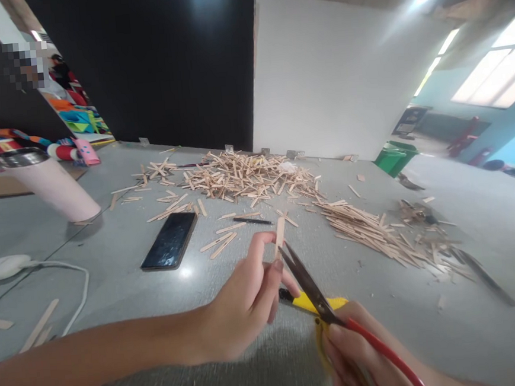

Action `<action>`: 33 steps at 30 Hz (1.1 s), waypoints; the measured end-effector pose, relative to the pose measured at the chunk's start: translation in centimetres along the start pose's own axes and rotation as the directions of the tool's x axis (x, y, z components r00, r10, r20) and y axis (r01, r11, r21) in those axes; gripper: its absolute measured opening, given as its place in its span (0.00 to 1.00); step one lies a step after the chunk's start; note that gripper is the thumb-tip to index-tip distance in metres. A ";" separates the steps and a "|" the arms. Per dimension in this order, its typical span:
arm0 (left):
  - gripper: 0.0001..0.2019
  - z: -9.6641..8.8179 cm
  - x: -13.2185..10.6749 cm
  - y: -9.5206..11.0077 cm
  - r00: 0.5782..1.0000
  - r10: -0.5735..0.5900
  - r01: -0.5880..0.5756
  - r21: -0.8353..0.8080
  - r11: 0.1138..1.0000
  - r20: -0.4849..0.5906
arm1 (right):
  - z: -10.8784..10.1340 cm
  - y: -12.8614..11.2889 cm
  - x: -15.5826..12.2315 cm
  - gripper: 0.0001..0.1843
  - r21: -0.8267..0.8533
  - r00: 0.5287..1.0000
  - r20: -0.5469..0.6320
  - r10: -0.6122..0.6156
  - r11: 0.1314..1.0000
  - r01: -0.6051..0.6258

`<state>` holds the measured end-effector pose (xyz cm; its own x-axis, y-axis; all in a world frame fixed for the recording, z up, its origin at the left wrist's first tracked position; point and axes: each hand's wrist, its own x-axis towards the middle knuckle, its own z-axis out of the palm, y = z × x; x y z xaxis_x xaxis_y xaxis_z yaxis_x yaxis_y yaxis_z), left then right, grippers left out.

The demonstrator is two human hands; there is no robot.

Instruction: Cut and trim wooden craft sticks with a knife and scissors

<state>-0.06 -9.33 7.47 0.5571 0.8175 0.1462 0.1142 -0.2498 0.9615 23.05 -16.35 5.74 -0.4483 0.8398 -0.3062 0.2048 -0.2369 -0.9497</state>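
Observation:
Between the thumb and fingers of my left hand (251, 288), a wooden craft stick (279, 234) points up and away from me. My right hand (362, 342) grips a pair of scissors (312, 288) with red handles. Their dark blades are parted slightly, and the tips lie close beside the stick; whether they touch it I cannot tell. Under the scissors, a yellow and black utility knife (308, 301) lies on the grey table (262, 365), partly hidden by the blades and my hands. A yellow item near my right palm is blurred.
A large heap of craft sticks (238, 176) lies toward the back, with a neater pile (367, 229) at right. A phone (170, 241), a black pen (252, 221), a pink bottle (52, 185) and a white cable (84, 290) occupy the left and middle. Panels (154, 70) stand behind.

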 end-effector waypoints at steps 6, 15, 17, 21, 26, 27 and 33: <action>0.12 0.0 0.0 -0.1 0.995 0.098 -0.095 0.116 0.989 -0.017 | 0.2 1.2 -0.3 0.36 0.029 0.995 -0.066 0.076 0.997 -0.074; 0.13 0.3 0.2 -0.4 0.998 0.054 -0.049 0.125 0.991 -0.032 | 0.6 1.6 0.5 0.40 -0.007 0.995 -0.068 0.074 0.997 -0.075; 0.13 0.2 0.3 -0.6 0.999 0.034 -0.030 0.146 0.989 -0.029 | 0.8 1.8 0.6 0.40 0.033 0.994 -0.078 0.081 0.996 -0.079; 0.12 -0.2 0.6 -1.1 0.999 -0.018 0.028 0.259 0.965 -0.041 | 0.9 1.3 0.8 0.43 0.082 0.975 -0.091 0.200 0.978 -0.193; 0.12 -0.6 0.8 -1.5 0.997 -0.019 0.044 0.367 0.929 -0.071 | 0.9 0.3 0.9 0.42 0.104 0.956 -0.112 0.272 0.960 -0.261; 0.12 -0.6 0.9 -1.6 0.997 -0.015 0.043 0.383 0.923 -0.077 | 0.9 0.3 1.0 0.41 0.115 0.955 -0.114 0.274 0.958 -0.262; 0.11 -1.1 1.3 -2.2 0.997 0.023 0.015 0.496 0.868 -0.071 | 0.5 1.6 1.3 0.40 0.179 0.959 -0.070 0.275 0.949 -0.259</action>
<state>-0.53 -7.16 5.80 0.5000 0.8462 0.1843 0.5154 -0.4618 0.7219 22.35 -15.86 3.82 -0.3126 0.7744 -0.5501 0.1545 -0.5300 -0.8338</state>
